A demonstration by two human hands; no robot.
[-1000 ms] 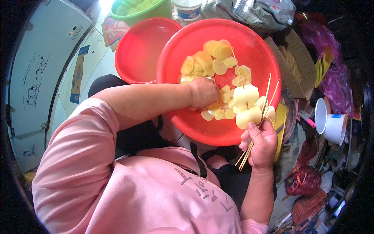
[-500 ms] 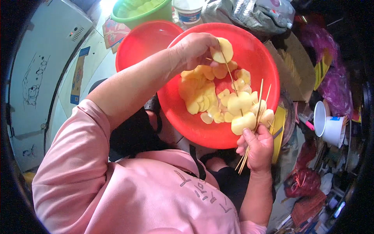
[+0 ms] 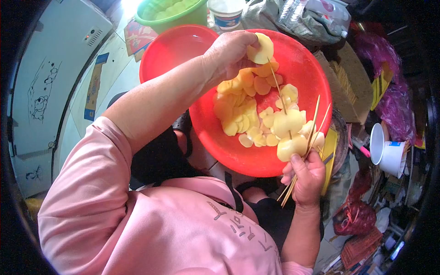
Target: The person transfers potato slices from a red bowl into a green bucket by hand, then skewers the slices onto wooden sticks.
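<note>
My left hand [image 3: 233, 51] pinches a round, pale yellow potato slice [image 3: 261, 47] over the far side of a large red basin [image 3: 316, 87]. The tip of a thin wooden skewer [image 3: 277, 85] meets the lower edge of this slice. Lower on the same skewer sit two more slices, a middle potato slice [image 3: 288, 123] and a bottom potato slice [image 3: 290, 147]. My right hand [image 3: 306, 176] is closed at the near rim, gripping that skewer's lower end beside a bundle of bare skewers [image 3: 288, 192]. Many loose potato slices [image 3: 236, 114] lie in the basin.
Behind the large basin stand a smaller red basin [image 3: 160, 59], a green tub [image 3: 176, 18] and a white bucket [image 3: 226, 11]. To the right are a cardboard box [image 3: 343, 87], a tipped white tub [image 3: 387, 146] and a red mesh bag [image 3: 355, 217]. A white cabinet [image 3: 50, 78] is at left.
The skewer overlapped the middle of the far slice; now its tip shows near that slice's lower edge. The view has shifted slightly. Both hands keep their holds.
</note>
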